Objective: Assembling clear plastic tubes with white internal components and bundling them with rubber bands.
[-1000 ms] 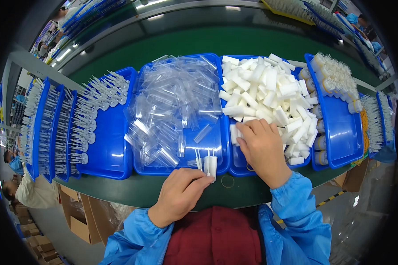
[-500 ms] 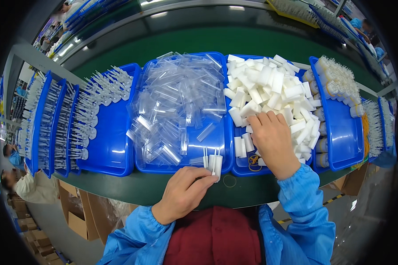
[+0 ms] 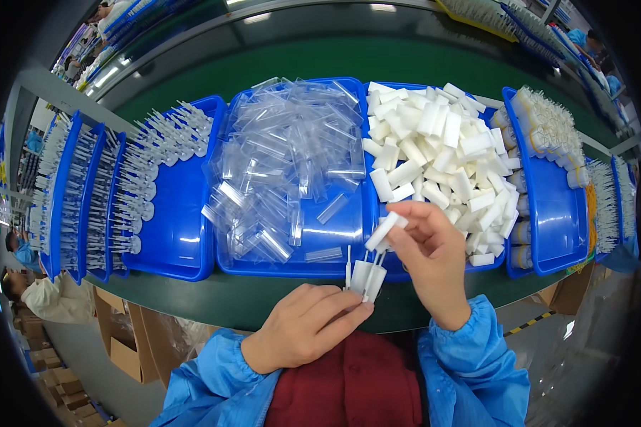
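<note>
My left hand (image 3: 303,324) is closed round a small part with upright thin prongs (image 3: 348,267), its base hidden by the fingers. White blocks (image 3: 367,276) stand among the prongs. Pinched between thumb and fingers of my right hand (image 3: 431,260) is another white block (image 3: 382,232), tilted, its lower end at the tips of two prongs. Behind that hand, a heap of similar white blocks (image 3: 441,153) fills a blue tray. Left of it, clear plastic sleeves (image 3: 292,142) lie piled in a second blue tray (image 3: 310,269).
At the left, a blue tray (image 3: 167,238) bears rows of pronged parts (image 3: 139,178), with several more trays stacked on edge beside it. Another blue tray (image 3: 555,238) at the right holds bundled parts (image 3: 548,132). Below the green table (image 3: 406,309) stand cardboard boxes (image 3: 124,349).
My right hand has come from the heap toward me with a white block, up to the prongs. My left hand has moved slightly right with the pronged part.
</note>
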Demonstrator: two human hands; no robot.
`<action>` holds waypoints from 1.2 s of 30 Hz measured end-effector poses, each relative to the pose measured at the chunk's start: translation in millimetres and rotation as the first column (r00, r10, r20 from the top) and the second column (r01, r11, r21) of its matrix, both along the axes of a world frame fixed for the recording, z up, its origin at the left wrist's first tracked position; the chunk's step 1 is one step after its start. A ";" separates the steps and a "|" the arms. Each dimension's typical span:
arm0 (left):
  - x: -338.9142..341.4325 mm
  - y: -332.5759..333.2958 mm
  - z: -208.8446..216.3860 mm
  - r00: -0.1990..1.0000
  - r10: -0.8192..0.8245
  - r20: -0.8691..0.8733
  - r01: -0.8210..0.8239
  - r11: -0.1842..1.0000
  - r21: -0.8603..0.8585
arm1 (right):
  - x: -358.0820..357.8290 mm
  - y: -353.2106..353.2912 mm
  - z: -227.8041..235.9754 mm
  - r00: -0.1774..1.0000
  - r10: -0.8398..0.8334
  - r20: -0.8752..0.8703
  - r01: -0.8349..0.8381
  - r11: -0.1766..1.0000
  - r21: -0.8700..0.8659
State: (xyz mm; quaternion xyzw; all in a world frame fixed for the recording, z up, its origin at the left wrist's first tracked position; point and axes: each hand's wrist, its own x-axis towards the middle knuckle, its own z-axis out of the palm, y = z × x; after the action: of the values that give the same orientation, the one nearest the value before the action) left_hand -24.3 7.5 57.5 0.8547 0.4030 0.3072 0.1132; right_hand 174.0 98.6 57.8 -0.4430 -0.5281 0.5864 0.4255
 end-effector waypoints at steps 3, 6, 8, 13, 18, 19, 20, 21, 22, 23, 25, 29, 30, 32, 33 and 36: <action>-2.3 -0.4 0.0 1.000 -0.004 -0.022 0.003 1.000 -0.014 | 5.3 -2.6 3.9 0.978 0.060 0.201 -0.087 0.988 0.129; -1.2 -3.0 -1.3 1.000 0.031 0.004 -0.031 1.000 0.005 | 9.2 -0.5 5.1 0.940 0.052 0.336 -0.123 0.973 0.195; 0.6 -3.7 -2.0 0.999 0.045 0.011 -0.045 0.999 0.018 | 4.1 1.0 3.7 0.980 -0.016 0.201 -0.003 0.995 0.095; -2.0 -2.9 -3.8 1.000 0.025 -0.009 -0.025 1.000 0.004 | 8.9 -2.7 8.7 0.937 0.067 0.343 -0.157 0.957 0.243; -0.7 -4.0 -7.1 0.999 0.042 -0.017 -0.042 0.999 0.024 | 5.5 3.0 19.2 0.840 -0.087 0.536 -0.352 0.663 0.661; -0.7 -3.4 -7.0 0.999 0.044 -0.019 -0.043 0.999 0.027 | 4.9 2.2 18.5 0.853 -0.042 0.520 -0.360 0.675 0.645; -0.9 -3.5 -7.1 0.999 0.041 -0.011 -0.041 0.999 0.036 | 4.7 1.8 18.2 0.865 0.004 0.502 -0.368 0.685 0.629; -1.5 -4.5 -7.4 0.999 0.040 -0.003 -0.040 0.998 0.043 | 6.3 1.9 19.6 0.882 0.084 0.464 -0.342 0.792 0.506; -2.1 -5.2 -7.7 0.999 0.039 0.004 -0.039 0.998 0.051 | 9.5 2.1 22.4 0.897 0.156 0.413 -0.320 0.874 0.365; -2.6 -5.1 -7.9 0.999 0.050 0.006 -0.050 0.997 0.059 | 10.9 2.3 23.7 0.911 0.219 0.348 -0.304 0.929 0.212; -2.8 -2.5 -7.4 0.998 0.061 0.011 -0.062 0.995 0.075 | 7.4 -3.1 13.1 0.880 0.069 0.470 -0.333 0.796 0.505; -6.4 -2.5 -12.4 0.998 0.054 0.044 -0.057 0.995 0.080 | 4.4 -11.7 2.4 0.874 0.073 0.481 -0.407 0.652 0.640; -6.8 -3.8 -15.9 0.993 0.069 0.100 -0.077 0.994 0.082 | 4.2 -13.4 1.9 0.882 0.088 0.464 -0.397 0.669 0.628; -6.5 -6.2 -25.2 0.976 0.102 0.191 -0.121 0.989 0.091 | 4.1 -17.4 0.9 0.896 0.115 0.428 -0.378 0.702 0.603; -4.4 -6.3 -31.3 0.966 0.119 0.229 -0.144 0.985 0.098 | 3.2 -21.2 -2.0 0.912 0.092 0.400 -0.343 0.707 0.619; -1.1 -5.5 -31.5 0.950 0.144 0.278 -0.165 0.985 0.053 | 2.1 -34.1 -10.0 0.946 0.032 0.323 -0.239 0.742 0.626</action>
State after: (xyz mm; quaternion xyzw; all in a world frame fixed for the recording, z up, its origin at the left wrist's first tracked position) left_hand -25.4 2.0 26.0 0.7736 0.4371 0.4451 0.1110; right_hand 176.1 64.5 47.9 -0.3065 -0.7878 0.3209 0.4271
